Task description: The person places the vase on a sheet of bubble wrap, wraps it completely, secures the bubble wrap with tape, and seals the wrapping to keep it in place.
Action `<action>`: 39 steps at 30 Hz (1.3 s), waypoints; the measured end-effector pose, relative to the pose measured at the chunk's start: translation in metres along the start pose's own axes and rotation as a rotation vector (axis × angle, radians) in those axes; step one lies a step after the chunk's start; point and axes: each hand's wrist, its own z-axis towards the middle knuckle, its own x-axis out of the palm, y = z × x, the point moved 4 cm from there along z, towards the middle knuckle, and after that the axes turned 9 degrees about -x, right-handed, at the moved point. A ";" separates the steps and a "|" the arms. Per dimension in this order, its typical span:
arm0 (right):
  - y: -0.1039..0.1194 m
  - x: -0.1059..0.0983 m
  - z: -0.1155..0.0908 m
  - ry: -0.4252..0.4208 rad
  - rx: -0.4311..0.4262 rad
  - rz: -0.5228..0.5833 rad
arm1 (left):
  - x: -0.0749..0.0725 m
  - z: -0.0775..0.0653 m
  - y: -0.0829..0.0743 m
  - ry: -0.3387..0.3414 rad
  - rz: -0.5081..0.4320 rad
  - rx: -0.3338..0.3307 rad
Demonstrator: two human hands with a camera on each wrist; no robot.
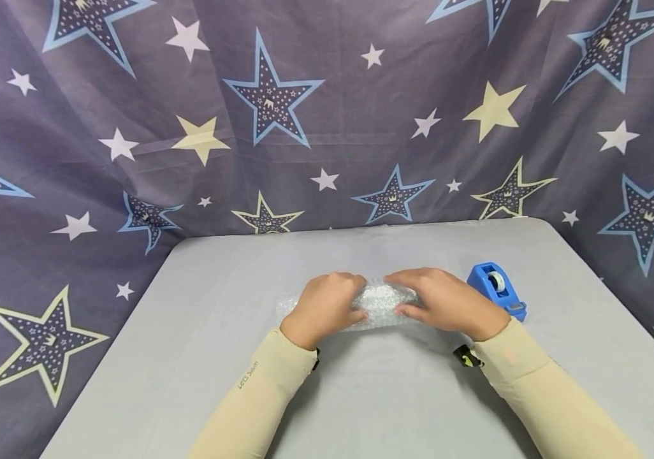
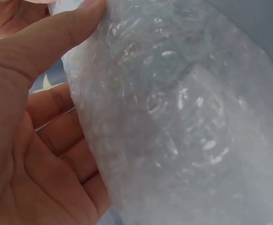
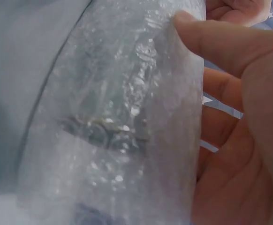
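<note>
A roll of clear bubble wrap (image 1: 383, 305) lies across the middle of the table, between and under both hands. Something greenish shows faintly through its layers in the wrist views, too blurred to name. The left hand (image 1: 328, 305) grips the roll left of its middle, thumb (image 2: 66, 35) on the near side and fingers curled behind. From the right, the right hand (image 1: 447, 299) holds it the same way, its thumb (image 3: 221, 42) pressing the plastic. Loose wrap sticks out past the left hand.
A blue tape dispenser (image 1: 496, 290) with a roll of tape stands just beyond the right hand. The grey-covered table (image 1: 189, 357) reaches back to a dark curtain (image 1: 338, 115) printed with stars.
</note>
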 end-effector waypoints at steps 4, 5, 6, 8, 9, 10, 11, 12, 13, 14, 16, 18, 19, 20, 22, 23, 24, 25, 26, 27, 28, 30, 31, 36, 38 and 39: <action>0.000 0.002 0.000 0.011 0.012 -0.015 | -0.001 -0.001 -0.002 -0.011 0.015 0.031; 0.001 0.002 0.001 0.016 0.013 -0.020 | -0.002 -0.002 -0.002 -0.012 0.018 0.044; 0.001 0.002 0.001 0.019 0.015 -0.023 | -0.002 -0.002 -0.003 -0.011 0.019 0.055; 0.003 0.001 0.002 0.028 0.017 -0.024 | -0.004 -0.003 -0.004 -0.010 0.020 0.077; 0.004 0.000 0.002 0.034 0.021 -0.021 | -0.005 -0.004 -0.005 -0.008 0.016 0.086; 0.006 -0.001 0.002 0.040 0.025 -0.016 | -0.006 -0.005 -0.005 0.000 0.010 0.092; 0.007 -0.002 0.001 0.047 0.030 -0.008 | -0.007 -0.005 -0.005 0.009 0.002 0.098; 0.008 -0.003 0.001 0.055 0.036 0.003 | -0.008 -0.005 -0.004 0.020 -0.010 0.101; 0.009 -0.004 0.001 0.063 0.042 0.016 | -0.008 -0.006 -0.004 0.034 -0.022 0.104; 0.009 -0.005 0.001 0.071 0.049 0.029 | -0.009 -0.006 -0.004 0.048 -0.037 0.106; 0.011 -0.007 0.000 0.081 0.059 0.054 | -0.009 -0.006 -0.003 0.073 -0.061 0.105; 0.010 -0.007 0.000 0.080 0.063 0.061 | -0.010 -0.005 -0.002 0.084 -0.081 0.099; 0.010 -0.007 0.000 0.075 0.068 0.056 | -0.009 -0.005 -0.002 0.082 -0.088 0.095; 0.009 -0.007 0.000 0.068 0.073 0.049 | -0.009 -0.004 -0.001 0.074 -0.095 0.090; 0.007 -0.006 0.000 0.049 0.076 0.029 | -0.008 -0.003 -0.001 0.057 -0.094 0.078; 0.006 -0.005 0.000 0.037 0.076 0.020 | -0.007 -0.002 -0.001 0.048 -0.096 0.072; 0.005 -0.004 0.000 0.026 0.073 0.012 | -0.006 -0.002 -0.001 0.038 -0.098 0.066; 0.003 -0.003 0.000 0.015 0.074 0.007 | -0.005 -0.001 0.000 0.030 -0.101 0.059; 0.001 -0.002 0.000 0.004 0.068 0.006 | -0.005 -0.001 0.000 0.024 -0.103 0.056; 0.000 -0.001 0.000 -0.006 0.062 0.009 | -0.004 0.000 0.000 0.020 -0.106 0.055; -0.002 0.000 0.000 -0.016 0.058 0.013 | -0.003 0.000 0.001 0.015 -0.112 0.054; -0.004 0.001 0.000 -0.030 0.053 0.024 | -0.002 0.000 0.002 0.012 -0.123 0.055; -0.006 0.002 0.000 -0.035 0.053 0.031 | -0.001 0.000 0.003 0.010 -0.126 0.060; -0.012 0.004 -0.001 -0.031 0.077 0.056 | 0.003 -0.001 0.005 -0.038 -0.102 0.111; -0.015 0.004 -0.001 -0.022 0.090 0.057 | 0.003 0.000 0.005 -0.096 -0.087 0.148; -0.017 0.004 -0.001 -0.017 0.097 0.058 | 0.002 0.000 0.005 -0.128 -0.088 0.167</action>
